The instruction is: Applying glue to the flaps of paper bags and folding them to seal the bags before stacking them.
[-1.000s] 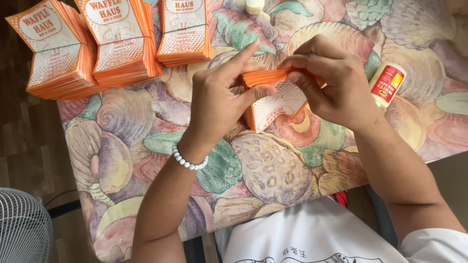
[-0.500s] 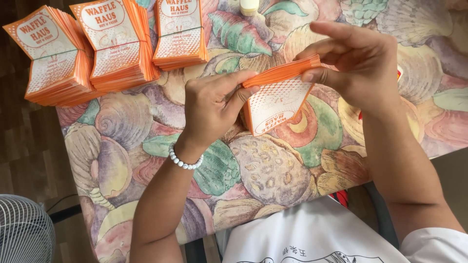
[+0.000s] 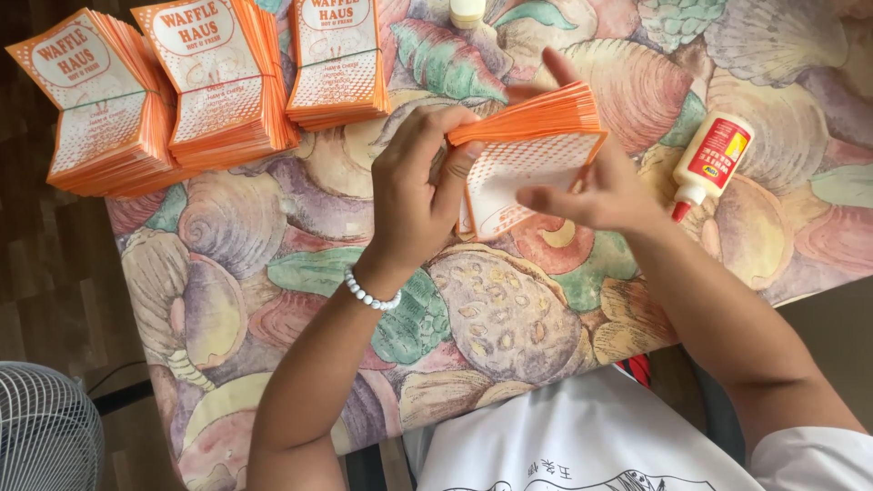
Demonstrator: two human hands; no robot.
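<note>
Above shell-patterned tablecloth (image 3: 273, 273), both hands (left (image 3: 414, 195), right (image 3: 591, 186)) pinch orange sleeves (image 3: 527, 136).

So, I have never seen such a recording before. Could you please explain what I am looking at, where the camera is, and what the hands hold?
There is no machine here: a person works with two bare hands. The one camera sits on the person's head and looks down, so the arms come in from the bottom of the picture.

The left hand, with a white bead bracelet on its wrist, and the right hand together hold a stack of orange and white paper sleeves above the table.

The table wears a cloth with large painted shells. On it, at the far left, lie three more piles of the same sleeves. To the right lies a white glue bottle with a red tip. A white fan stands on the floor.
</note>
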